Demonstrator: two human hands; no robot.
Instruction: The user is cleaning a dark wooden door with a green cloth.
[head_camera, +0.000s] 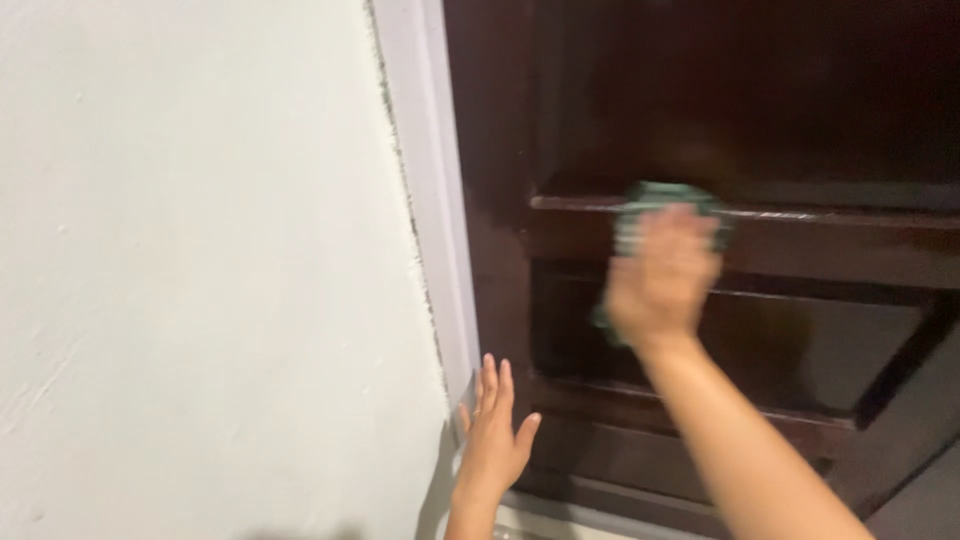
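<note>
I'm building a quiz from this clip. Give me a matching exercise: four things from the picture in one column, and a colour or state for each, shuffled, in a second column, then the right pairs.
Things:
1. cloth
2. door
3. wall
4. left hand

Colours or states:
A. dark brown, glossy wood with panels
B. open and flat, fingers pointing up, at the frame's edge
C. green, pressed against the wood under the right hand
D. pale, plain and slightly rough

Pairs: 1-C, 2-A, 3-D, 4-B
</note>
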